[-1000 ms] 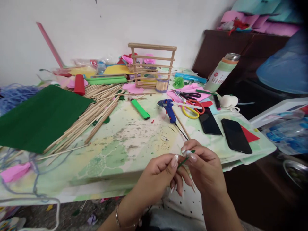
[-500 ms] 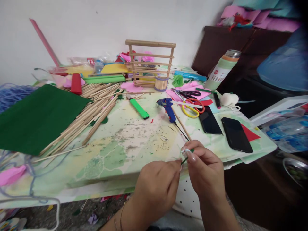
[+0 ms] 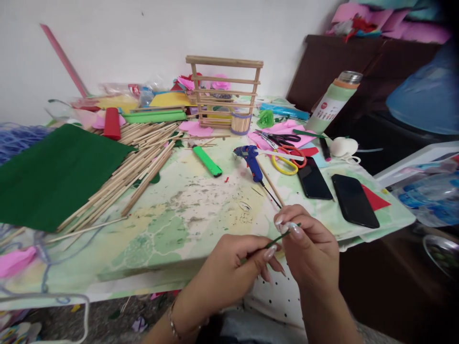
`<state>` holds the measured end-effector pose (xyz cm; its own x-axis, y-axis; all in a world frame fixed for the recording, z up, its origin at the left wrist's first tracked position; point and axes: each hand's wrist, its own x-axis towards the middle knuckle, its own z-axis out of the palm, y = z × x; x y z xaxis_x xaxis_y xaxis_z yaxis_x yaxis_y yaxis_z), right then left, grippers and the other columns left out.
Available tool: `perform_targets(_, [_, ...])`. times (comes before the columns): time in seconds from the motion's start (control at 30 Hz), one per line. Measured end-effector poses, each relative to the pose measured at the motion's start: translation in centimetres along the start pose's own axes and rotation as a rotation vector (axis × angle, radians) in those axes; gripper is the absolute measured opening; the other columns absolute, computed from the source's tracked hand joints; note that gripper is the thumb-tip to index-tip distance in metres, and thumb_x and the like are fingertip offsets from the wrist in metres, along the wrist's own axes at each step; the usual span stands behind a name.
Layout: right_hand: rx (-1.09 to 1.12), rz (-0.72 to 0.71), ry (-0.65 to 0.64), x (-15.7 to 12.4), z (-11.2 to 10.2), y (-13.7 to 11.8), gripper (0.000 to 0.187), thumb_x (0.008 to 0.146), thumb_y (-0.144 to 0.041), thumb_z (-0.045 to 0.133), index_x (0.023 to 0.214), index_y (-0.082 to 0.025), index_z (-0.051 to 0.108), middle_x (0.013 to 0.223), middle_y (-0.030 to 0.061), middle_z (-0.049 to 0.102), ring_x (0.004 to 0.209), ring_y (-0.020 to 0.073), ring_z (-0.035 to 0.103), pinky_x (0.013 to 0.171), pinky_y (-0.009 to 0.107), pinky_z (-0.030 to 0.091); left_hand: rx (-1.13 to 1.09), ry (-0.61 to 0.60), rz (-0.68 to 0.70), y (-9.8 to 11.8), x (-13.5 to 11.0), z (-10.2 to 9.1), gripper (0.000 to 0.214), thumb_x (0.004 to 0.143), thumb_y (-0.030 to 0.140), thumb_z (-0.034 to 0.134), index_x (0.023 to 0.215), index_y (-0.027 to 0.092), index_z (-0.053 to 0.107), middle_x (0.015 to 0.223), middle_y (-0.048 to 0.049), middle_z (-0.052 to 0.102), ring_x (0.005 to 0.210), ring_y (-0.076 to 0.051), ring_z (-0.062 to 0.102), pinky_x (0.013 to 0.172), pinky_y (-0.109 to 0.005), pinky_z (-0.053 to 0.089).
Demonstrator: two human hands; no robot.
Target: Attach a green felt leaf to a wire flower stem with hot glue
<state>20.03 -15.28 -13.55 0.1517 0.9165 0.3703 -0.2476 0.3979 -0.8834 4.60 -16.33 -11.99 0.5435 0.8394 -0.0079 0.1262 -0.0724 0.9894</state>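
Both my hands meet just off the table's front edge (image 3: 150,279), pinching one thin green stick (image 3: 278,238). My left hand (image 3: 233,270) grips its lower end between thumb and fingers. My right hand (image 3: 310,253) pinches the upper end with long pale nails. The stick slants up to the right between the two hands. A blue glue gun (image 3: 251,161) lies on the table beyond my hands, its cord running towards me.
A heap of wooden sticks (image 3: 138,160) and a green felt sheet (image 3: 53,172) fill the left. A stick frame (image 3: 224,91), green lighter (image 3: 207,161), scissors (image 3: 285,155), two black phones (image 3: 335,188) and a bottle (image 3: 332,105) lie farther back and right.
My left hand turned so its fingers show again and slid lower along the green stick. My right hand rose slightly, and more of the stick now shows between the hands.
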Motion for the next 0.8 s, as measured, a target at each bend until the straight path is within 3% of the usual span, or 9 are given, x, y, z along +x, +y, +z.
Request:
perform_targets(0.07, [0.042, 0.003, 0.019, 0.0, 0.2, 0.3, 0.007, 0.081, -0.029, 0.069, 0.076, -0.026, 0.073, 0.078, 0.003, 0.063, 0.08, 0.0182, 0.058, 0.074, 0.036, 0.046, 0.17, 0.084, 0.104, -0.2, 0.2, 0.3, 0.032, 0.096, 0.027, 0.045, 0.084, 0.013, 0.072, 0.066, -0.0048, 0.071, 0.06, -0.013, 0.065, 0.061, -0.021, 0.049])
perform_targets(0.13, [0.081, 0.006, 0.065, 0.0, 0.5, 0.6, 0.007, 0.081, -0.029, 0.07, 0.075, -0.026, 0.072, 0.077, 0.0023, 0.062, 0.078, 0.0176, 0.056, 0.072, 0.035, 0.045, 0.456, 0.244, 0.295, -0.6, 0.2, 0.9, 0.028, 0.094, 0.017, 0.044, 0.093, 0.011, 0.072, 0.065, -0.0055, 0.07, 0.06, -0.015, 0.065, 0.06, -0.023, 0.05])
perform_targets(0.23, [0.094, 0.007, 0.172, -0.1, 1.1, 0.9, 0.006, 0.078, -0.027, 0.072, 0.072, -0.026, 0.071, 0.076, 0.0009, 0.061, 0.076, 0.016, 0.056, 0.07, 0.033, 0.045, 0.88, 0.441, 0.541, -1.3, 0.2, 1.9, 0.031, 0.088, 0.007, 0.044, 0.109, 0.005, 0.066, 0.078, -0.0106, 0.075, 0.063, -0.019, 0.067, 0.058, -0.028, 0.051])
perform_targets(0.3, [0.068, -0.021, 0.232, -0.1, 1.2, 1.1, 0.007, 0.078, -0.024, 0.072, 0.071, -0.027, 0.072, 0.076, 0.0005, 0.061, 0.076, 0.0153, 0.057, 0.072, 0.032, 0.045, 1.02, 0.481, 0.594, -1.6, 0.2, 2.3, 0.032, 0.086, 0.004, 0.045, 0.112, 0.002, 0.064, 0.089, -0.014, 0.075, 0.069, -0.022, 0.069, 0.058, -0.031, 0.052])
perform_targets(0.43, [0.031, -0.044, 0.209, 0.0, 0.6, 1.0, 0.01, 0.081, -0.021, 0.069, 0.073, -0.027, 0.073, 0.079, 0.0009, 0.063, 0.081, 0.0148, 0.059, 0.077, 0.031, 0.045, 0.85, 0.403, 0.475, -1.2, 0.4, 2.1, 0.029, 0.089, 0.007, 0.046, 0.109, 0.005, 0.066, 0.082, -0.0114, 0.075, 0.065, -0.021, 0.068, 0.058, -0.03, 0.051])
perform_targets(0.57, [0.078, 0.034, -0.02, 0.1, -0.3, 0.8, 0.01, 0.083, -0.028, 0.067, 0.075, -0.026, 0.073, 0.08, 0.0018, 0.063, 0.078, 0.0157, 0.058, 0.072, 0.032, 0.046, 0.319, 0.172, 0.212, -0.1, 0.6, 1.0, 0.028, 0.093, 0.027, 0.053, 0.114, 0.015, 0.066, 0.087, -0.0063, 0.074, 0.074, -0.016, 0.068, 0.067, -0.025, 0.052])
perform_targets(0.63, [0.092, 0.04, -0.091, 0.1, -0.5, 0.9, 0.011, 0.084, -0.029, 0.066, 0.076, -0.025, 0.072, 0.08, 0.0022, 0.063, 0.076, 0.0158, 0.058, 0.07, 0.032, 0.047, 0.189, 0.101, 0.138, 0.1, 0.6, 0.5, 0.026, 0.094, 0.03, 0.051, 0.104, 0.015, 0.07, 0.081, -0.0049, 0.074, 0.072, -0.015, 0.068, 0.065, -0.022, 0.051])
perform_targets(0.7, [0.088, 0.009, -0.109, 0.0, -0.6, 1.1, 0.011, 0.086, -0.027, 0.064, 0.078, -0.025, 0.072, 0.081, 0.0026, 0.063, 0.077, 0.0162, 0.058, 0.07, 0.033, 0.047, 0.254, 0.11, 0.184, 0.0, 0.6, 0.4, 0.026, 0.094, 0.027, 0.05, 0.087, 0.014, 0.071, 0.071, -0.0041, 0.072, 0.064, -0.013, 0.066, 0.061, -0.02, 0.05])
perform_targets(0.8, [0.031, -0.06, -0.118, -0.2, -0.6, 1.5, 0.012, 0.088, -0.024, 0.061, 0.083, -0.025, 0.072, 0.082, 0.0032, 0.064, 0.08, 0.017, 0.059, 0.072, 0.033, 0.048, 0.566, 0.284, 0.422, -0.4, 0.5, 0.6, 0.017, 0.09, 0.014, 0.053, 0.085, 0.012, 0.07, 0.068, -0.0041, 0.072, 0.06, -0.013, 0.065, 0.059, -0.022, 0.049])
